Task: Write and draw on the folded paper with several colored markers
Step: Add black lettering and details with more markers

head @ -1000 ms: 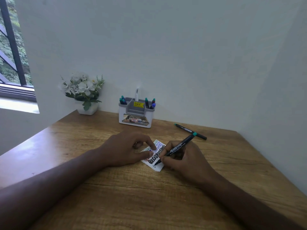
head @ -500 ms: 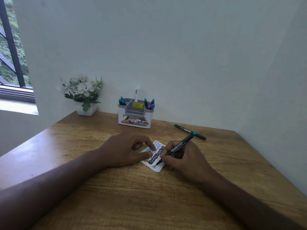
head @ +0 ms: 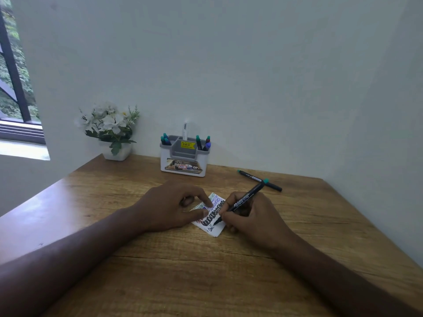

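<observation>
A small folded white paper (head: 214, 225) lies on the wooden desk (head: 183, 282), covered with coloured scribbles and a thick black looped line. My left hand (head: 170, 205) presses down on its left part with thumb and forefinger. My right hand (head: 249, 217) grips a black marker with a green end (head: 243, 201), tilted up to the right, its tip touching the paper near the lower edge. The paper's left and right parts are hidden under my hands.
A second black marker (head: 259, 180) lies on the desk behind my right hand. A white and grey pen holder (head: 184, 160) with several markers stands against the wall. A pot of white flowers (head: 112, 131) sits at the back left. Walls close in behind and right.
The marker tip has shifted slightly along the lower part of the paper, leaving small new marks there. My left hand stays pressed on the paper.
</observation>
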Motion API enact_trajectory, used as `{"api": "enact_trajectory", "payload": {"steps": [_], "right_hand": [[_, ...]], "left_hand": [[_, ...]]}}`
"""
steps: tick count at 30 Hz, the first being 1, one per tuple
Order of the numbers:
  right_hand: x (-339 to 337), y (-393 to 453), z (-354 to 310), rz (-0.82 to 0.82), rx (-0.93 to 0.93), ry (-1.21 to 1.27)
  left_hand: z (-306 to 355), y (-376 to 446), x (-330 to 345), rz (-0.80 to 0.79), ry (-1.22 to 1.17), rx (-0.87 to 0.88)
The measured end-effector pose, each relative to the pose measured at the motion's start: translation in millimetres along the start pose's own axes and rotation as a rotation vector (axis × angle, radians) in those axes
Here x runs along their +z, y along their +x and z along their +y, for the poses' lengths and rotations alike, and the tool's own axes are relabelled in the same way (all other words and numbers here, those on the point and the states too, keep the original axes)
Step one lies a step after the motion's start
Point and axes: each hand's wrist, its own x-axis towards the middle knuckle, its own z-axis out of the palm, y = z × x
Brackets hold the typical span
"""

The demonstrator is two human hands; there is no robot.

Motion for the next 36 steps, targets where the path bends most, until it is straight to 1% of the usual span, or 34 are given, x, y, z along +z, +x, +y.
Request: {"api": "enact_trajectory", "payload": {"steps": [4,15,36], "right_hand": [[-0.9,0.7,0.5,-0.016,0.010,0.026],[-0.7,1.1,1.5,0.004,0.049,0.061],[-2.9,1.8,1.9,0.036,0.053,0.018]], "left_hand": [[0.5,-1.0,-0.9,-0.004,-0.009,0.008],[-1.1,0.9,0.8,-0.011,-0.020,0.016],[-5.6,1.7,2.2,-0.014,-0.014,0.029]]}}
